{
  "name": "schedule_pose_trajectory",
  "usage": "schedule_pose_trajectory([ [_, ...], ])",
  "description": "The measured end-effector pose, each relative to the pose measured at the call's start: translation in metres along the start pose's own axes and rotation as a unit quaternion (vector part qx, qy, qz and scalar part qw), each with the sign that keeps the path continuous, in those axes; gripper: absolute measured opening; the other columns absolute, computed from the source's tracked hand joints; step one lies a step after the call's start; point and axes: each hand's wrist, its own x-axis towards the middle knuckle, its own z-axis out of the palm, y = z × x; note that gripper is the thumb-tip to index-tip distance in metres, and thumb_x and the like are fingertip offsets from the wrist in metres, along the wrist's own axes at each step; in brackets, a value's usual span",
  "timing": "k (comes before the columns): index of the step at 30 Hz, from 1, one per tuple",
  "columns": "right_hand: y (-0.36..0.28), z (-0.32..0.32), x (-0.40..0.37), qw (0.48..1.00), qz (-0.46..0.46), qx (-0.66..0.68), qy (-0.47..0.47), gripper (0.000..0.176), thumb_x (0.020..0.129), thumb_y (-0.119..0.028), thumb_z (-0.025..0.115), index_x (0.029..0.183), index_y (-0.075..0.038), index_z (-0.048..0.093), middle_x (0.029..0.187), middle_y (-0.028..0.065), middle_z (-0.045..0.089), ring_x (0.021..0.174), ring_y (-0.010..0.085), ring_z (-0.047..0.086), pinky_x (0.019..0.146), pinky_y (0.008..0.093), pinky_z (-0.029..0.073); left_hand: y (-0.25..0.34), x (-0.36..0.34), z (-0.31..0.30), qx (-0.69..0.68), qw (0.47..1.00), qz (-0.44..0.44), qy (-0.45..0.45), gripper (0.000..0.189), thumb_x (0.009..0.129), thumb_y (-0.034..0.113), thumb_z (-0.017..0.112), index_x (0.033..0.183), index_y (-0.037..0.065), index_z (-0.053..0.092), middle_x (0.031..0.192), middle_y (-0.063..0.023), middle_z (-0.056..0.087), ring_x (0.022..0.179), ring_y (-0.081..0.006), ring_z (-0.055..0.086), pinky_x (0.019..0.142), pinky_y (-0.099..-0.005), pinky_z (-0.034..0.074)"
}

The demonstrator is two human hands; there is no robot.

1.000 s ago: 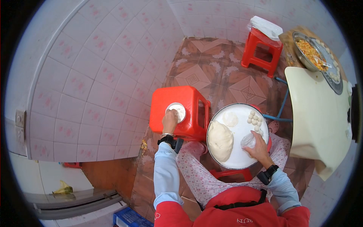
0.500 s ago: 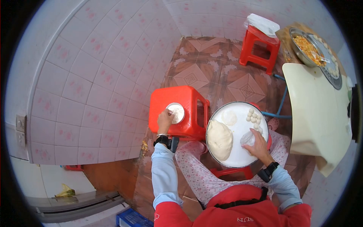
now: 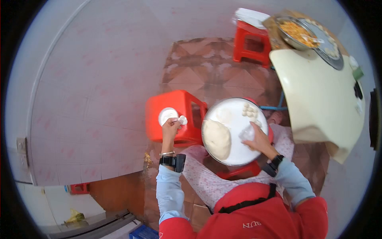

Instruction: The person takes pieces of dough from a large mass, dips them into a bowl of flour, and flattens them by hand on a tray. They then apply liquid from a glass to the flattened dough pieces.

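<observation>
Light pinch, people

Left hand (image 3: 171, 129) pinched a small white piece (image 3: 183, 120) beside the powder bowl (image 3: 160, 119) on the red stool (image 3: 179, 100); right hand (image 3: 259, 140) gripped a clear container (image 3: 246, 134) over the round tray (image 3: 237, 154). Gentle fingertips probably kept the piece from squashing. Shirt (image 3: 278, 217) lettering looked like "SUN", first letter iffy.

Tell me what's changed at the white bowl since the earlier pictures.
The left hand has moved from inside the white bowl toward the tray side; a small white piece, likely dough, now shows at its fingertips, past the rim. The camera view has shifted too. The right hand still holds clear plastic over the tray; the large dough lump stays put.
</observation>
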Motion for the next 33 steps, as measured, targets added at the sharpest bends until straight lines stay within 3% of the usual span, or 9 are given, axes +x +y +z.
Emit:
schedule_pose_trajectory([
  [7, 0.008, -0.042, -0.015, 0.980, 0.109, 0.147, 0.074, 0.101, 0.065, -0.036, 0.084, 0.141, 0.002, 0.029, 0.132, 0.0289, 0.049, 0.121, 0.0375, 0.053, 0.101, 0.0414, 0.043, -0.013, -0.091, 0.175, -0.083, 0.975, -0.054, -0.200, 0.024, 0.084, 0.017, 0.071, 0.102, 0.002, 0.064, 0.079, -0.0028, 0.066, 0.065, -0.0078, 0.059, 0.051, -0.0214, 0.045],
  [11, 0.017, -0.058, -0.032, 0.983, 0.091, 0.138, 0.073, 0.103, 0.065, -0.037, 0.084, 0.142, 0.003, 0.028, 0.132, 0.0284, 0.049, 0.119, 0.0367, 0.054, 0.099, 0.0412, 0.044, -0.060, -0.104, 0.243, -0.123, 0.966, -0.124, -0.190, 0.024, 0.085, 0.014, 0.068, 0.105, 0.002, 0.063, 0.079, -0.0036, 0.066, 0.065, -0.0097, 0.061, 0.052, -0.0225, 0.048],
  [13, 0.017, -0.060, -0.037, 0.984, 0.105, 0.132, 0.055, 0.104, 0.065, -0.037, 0.084, 0.142, 0.002, 0.028, 0.133, 0.0279, 0.049, 0.120, 0.0366, 0.054, 0.100, 0.0414, 0.044, -0.073, -0.108, 0.251, -0.123, 0.967, -0.151, -0.166, 0.024, 0.085, 0.012, 0.066, 0.107, 0.002, 0.063, 0.080, -0.0045, 0.067, 0.066, -0.0105, 0.062, 0.052, -0.0231, 0.049],
  [18, 0.010, -0.048, -0.038, 0.994, 0.064, 0.071, 0.051, 0.099, 0.063, -0.035, 0.086, 0.140, -0.001, 0.033, 0.128, 0.0253, 0.053, 0.116, 0.0374, 0.056, 0.097, 0.0419, 0.045, -0.087, -0.118, 0.225, -0.020, 0.991, -0.053, -0.121, 0.029, 0.090, 0.009, 0.056, 0.117, 0.000, 0.061, 0.084, -0.0101, 0.068, 0.067, -0.0152, 0.066, 0.051, -0.0277, 0.056],
  [20, 0.009, -0.038, -0.032, 0.996, -0.075, -0.008, 0.045, 0.098, 0.061, -0.038, 0.085, 0.138, -0.001, 0.036, 0.131, 0.0214, 0.052, 0.119, 0.0368, 0.053, 0.097, 0.0439, 0.043, -0.086, -0.121, 0.208, 0.006, 0.993, -0.028, -0.112, 0.033, 0.092, 0.011, 0.053, 0.123, 0.002, 0.060, 0.084, -0.0101, 0.068, 0.066, -0.0152, 0.065, 0.051, -0.0265, 0.055],
  [24, -0.006, -0.012, -0.024, 0.971, -0.216, -0.107, 0.006, 0.094, 0.058, -0.035, 0.084, 0.136, -0.003, 0.041, 0.130, 0.0154, 0.052, 0.115, 0.0308, 0.052, 0.091, 0.0441, 0.041, -0.049, -0.138, 0.194, -0.011, 0.994, 0.003, -0.106, 0.036, 0.091, 0.011, 0.056, 0.125, 0.002, 0.058, 0.095, -0.0117, 0.067, 0.072, -0.0146, 0.063, 0.056, -0.0263, 0.053],
  [26, -0.009, -0.003, -0.021, 0.964, -0.232, -0.131, -0.009, 0.095, 0.058, -0.035, 0.084, 0.136, -0.003, 0.041, 0.131, 0.0149, 0.051, 0.115, 0.0308, 0.052, 0.091, 0.0448, 0.041, -0.048, -0.141, 0.201, 0.012, 0.976, 0.187, -0.107, 0.041, 0.088, 0.010, 0.060, 0.129, 0.004, 0.056, 0.107, -0.0143, 0.064, 0.078, -0.0173, 0.061, 0.065, -0.0286, 0.052],
  [29, -0.008, 0.004, -0.015, 0.954, -0.244, -0.171, -0.026, 0.092, 0.059, -0.038, 0.083, 0.135, -0.003, 0.043, 0.129, 0.0143, 0.052, 0.114, 0.0305, 0.052, 0.089, 0.0469, 0.042, -0.063, -0.129, 0.213, 0.087, 0.948, 0.289, -0.106, 0.043, 0.089, 0.011, 0.062, 0.131, 0.005, 0.055, 0.111, -0.0124, 0.062, 0.074, -0.0138, 0.059, 0.057, -0.0264, 0.050],
  [33, -0.008, -0.006, 0.005, 0.969, -0.192, -0.145, -0.064, 0.088, 0.061, -0.045, 0.080, 0.131, -0.003, 0.047, 0.120, 0.0139, 0.056, 0.111, 0.0296, 0.053, 0.085, 0.0462, 0.045, -0.058, -0.102, 0.219, 0.112, 0.961, 0.202, -0.153, 0.044, 0.088, 0.011, 0.063, 0.131, 0.006, 0.055, 0.104, -0.0122, 0.062, 0.068, -0.0152, 0.060, 0.054, -0.0274, 0.050],
])
